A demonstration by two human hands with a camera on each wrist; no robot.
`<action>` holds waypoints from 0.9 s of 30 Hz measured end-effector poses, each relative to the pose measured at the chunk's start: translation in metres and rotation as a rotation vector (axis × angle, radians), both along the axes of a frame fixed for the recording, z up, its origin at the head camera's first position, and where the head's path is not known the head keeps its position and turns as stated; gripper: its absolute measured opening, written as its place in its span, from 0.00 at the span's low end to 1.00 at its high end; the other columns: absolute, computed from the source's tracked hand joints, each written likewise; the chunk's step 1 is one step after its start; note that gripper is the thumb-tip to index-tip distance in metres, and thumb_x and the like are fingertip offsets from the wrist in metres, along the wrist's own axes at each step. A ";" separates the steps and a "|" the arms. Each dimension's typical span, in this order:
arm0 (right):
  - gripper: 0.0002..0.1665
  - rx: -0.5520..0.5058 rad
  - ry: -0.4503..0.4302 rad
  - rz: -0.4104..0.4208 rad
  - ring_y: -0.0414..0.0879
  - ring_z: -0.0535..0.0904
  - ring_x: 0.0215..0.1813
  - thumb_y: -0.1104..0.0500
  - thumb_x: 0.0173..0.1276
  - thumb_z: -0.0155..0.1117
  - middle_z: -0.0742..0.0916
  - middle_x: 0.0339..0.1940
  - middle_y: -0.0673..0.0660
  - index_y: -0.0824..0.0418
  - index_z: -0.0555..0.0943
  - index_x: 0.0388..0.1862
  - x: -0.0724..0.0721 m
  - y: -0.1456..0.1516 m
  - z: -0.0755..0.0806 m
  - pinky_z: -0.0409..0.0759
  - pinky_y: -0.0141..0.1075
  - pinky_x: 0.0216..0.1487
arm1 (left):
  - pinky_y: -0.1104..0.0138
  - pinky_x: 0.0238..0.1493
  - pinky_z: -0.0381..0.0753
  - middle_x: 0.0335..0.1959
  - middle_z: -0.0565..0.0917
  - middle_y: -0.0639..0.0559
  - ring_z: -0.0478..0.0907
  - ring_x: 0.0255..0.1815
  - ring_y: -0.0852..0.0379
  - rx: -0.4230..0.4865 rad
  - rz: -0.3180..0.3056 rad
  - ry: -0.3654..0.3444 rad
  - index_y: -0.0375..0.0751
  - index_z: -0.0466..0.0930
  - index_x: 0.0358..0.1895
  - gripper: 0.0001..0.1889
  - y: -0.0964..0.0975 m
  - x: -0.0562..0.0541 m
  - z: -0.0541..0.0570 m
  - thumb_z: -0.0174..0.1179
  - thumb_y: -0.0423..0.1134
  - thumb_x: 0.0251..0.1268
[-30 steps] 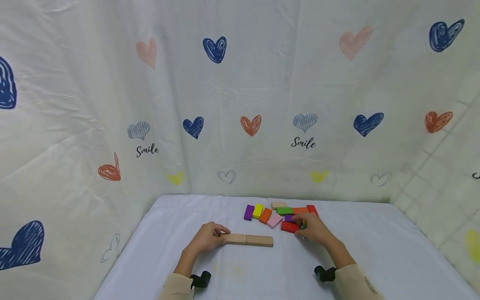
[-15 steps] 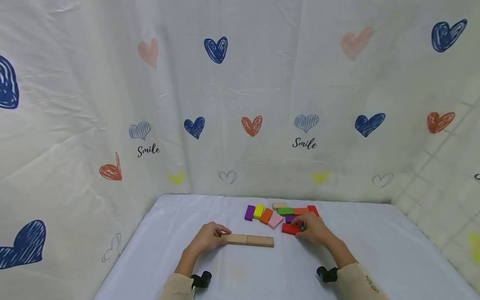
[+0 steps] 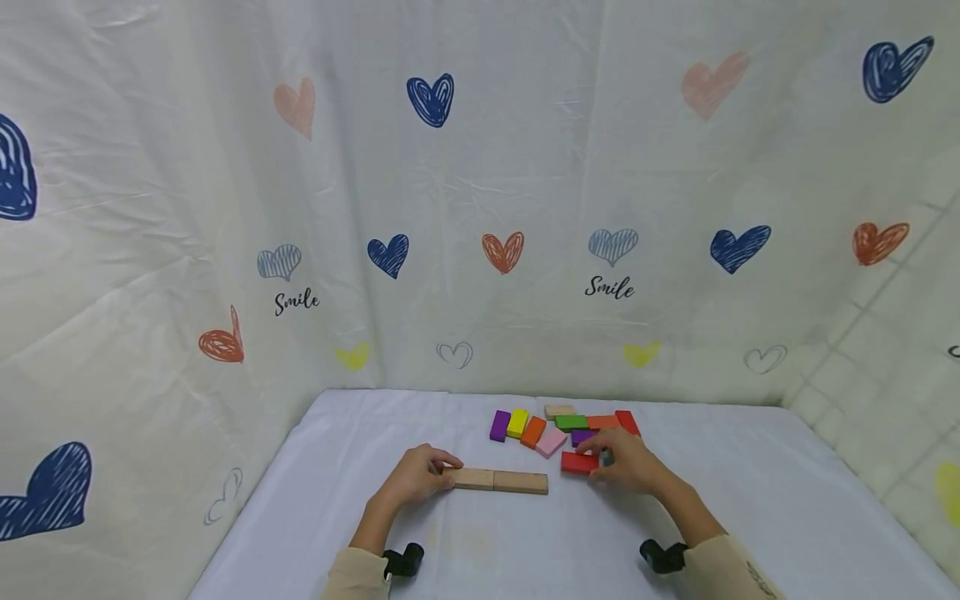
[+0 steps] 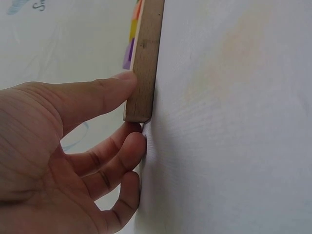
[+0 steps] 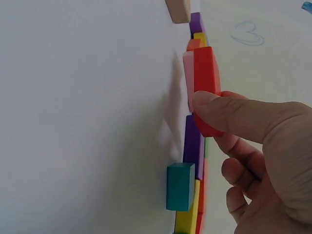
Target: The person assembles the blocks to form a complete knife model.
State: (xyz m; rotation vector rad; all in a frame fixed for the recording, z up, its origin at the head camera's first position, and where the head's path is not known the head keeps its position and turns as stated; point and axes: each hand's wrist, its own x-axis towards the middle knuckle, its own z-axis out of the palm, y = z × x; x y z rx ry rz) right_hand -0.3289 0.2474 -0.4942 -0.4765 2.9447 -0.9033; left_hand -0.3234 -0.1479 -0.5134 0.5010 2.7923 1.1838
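Two plain wooden blocks lie end to end on the white cloth, a left one (image 3: 472,477) and a right one (image 3: 521,482). My left hand (image 3: 420,475) holds the outer end of the left block, its thumb on the wood in the left wrist view and the other fingers curled by the block's end. Between thumb and fingers my right hand (image 3: 630,462) pinches a red block (image 5: 204,73), raised off the cloth. Beneath that hand, in the right wrist view, are a teal block (image 5: 180,187), a purple block (image 5: 192,141) and a yellow block (image 5: 186,220).
Farther back a slanted row holds a purple block (image 3: 499,425), a yellow block (image 3: 517,422), an orange block (image 3: 533,432) and a pink block (image 3: 551,442). Right of them lie a green block (image 3: 572,422) and another wooden block (image 3: 559,411). A heart-printed curtain (image 3: 525,183) hangs behind.
My right hand has drawn the red block slightly left and up from beside the other blocks. The left hand stays on the wooden block.
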 end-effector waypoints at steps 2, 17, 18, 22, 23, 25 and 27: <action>0.23 -0.006 -0.011 0.016 0.48 0.76 0.51 0.58 0.55 0.82 0.85 0.46 0.49 0.46 0.88 0.51 0.003 -0.001 0.001 0.80 0.34 0.42 | 0.68 0.33 0.72 0.35 0.78 0.50 0.73 0.35 0.57 -0.002 -0.002 0.002 0.48 0.91 0.45 0.11 0.000 0.000 -0.001 0.73 0.33 0.58; 0.21 0.035 -0.067 0.111 0.43 0.75 0.46 0.58 0.57 0.80 0.83 0.38 0.44 0.46 0.89 0.51 0.016 -0.010 -0.005 0.77 0.30 0.42 | 0.67 0.34 0.73 0.36 0.79 0.50 0.73 0.36 0.57 -0.010 0.012 -0.008 0.50 0.91 0.45 0.12 -0.001 0.000 0.001 0.73 0.33 0.59; 0.22 0.036 -0.068 0.111 0.43 0.75 0.45 0.58 0.57 0.81 0.83 0.38 0.44 0.47 0.89 0.51 0.017 -0.011 -0.005 0.77 0.30 0.41 | 0.67 0.34 0.73 0.36 0.79 0.50 0.73 0.35 0.57 -0.013 0.010 -0.007 0.50 0.91 0.45 0.12 -0.001 -0.001 0.000 0.73 0.33 0.59; 0.22 0.039 -0.067 0.120 0.44 0.74 0.44 0.59 0.56 0.81 0.82 0.36 0.45 0.47 0.89 0.51 0.017 -0.014 -0.005 0.77 0.29 0.40 | 0.67 0.33 0.72 0.36 0.79 0.50 0.73 0.35 0.56 -0.008 0.001 0.000 0.49 0.91 0.45 0.12 0.000 -0.001 0.000 0.73 0.32 0.58; 0.22 0.036 -0.067 0.123 0.44 0.74 0.44 0.59 0.56 0.81 0.82 0.36 0.45 0.48 0.89 0.51 0.017 -0.015 -0.005 0.77 0.29 0.40 | 0.67 0.33 0.72 0.35 0.79 0.49 0.73 0.35 0.56 -0.006 -0.001 0.002 0.48 0.91 0.45 0.12 0.000 -0.001 0.000 0.73 0.32 0.58; 0.22 0.035 -0.070 0.126 0.45 0.74 0.44 0.58 0.56 0.81 0.82 0.36 0.45 0.47 0.89 0.51 0.017 -0.016 -0.005 0.77 0.29 0.39 | 0.67 0.33 0.72 0.35 0.79 0.49 0.73 0.35 0.56 -0.005 -0.004 0.008 0.48 0.91 0.45 0.12 0.000 -0.001 -0.001 0.73 0.32 0.58; 0.22 0.035 -0.072 0.128 0.45 0.74 0.44 0.58 0.56 0.81 0.82 0.36 0.45 0.47 0.89 0.51 0.017 -0.017 -0.005 0.77 0.29 0.39 | 0.68 0.32 0.72 0.35 0.79 0.50 0.73 0.35 0.57 -0.009 -0.007 0.012 0.47 0.91 0.45 0.12 0.000 -0.001 -0.001 0.73 0.32 0.58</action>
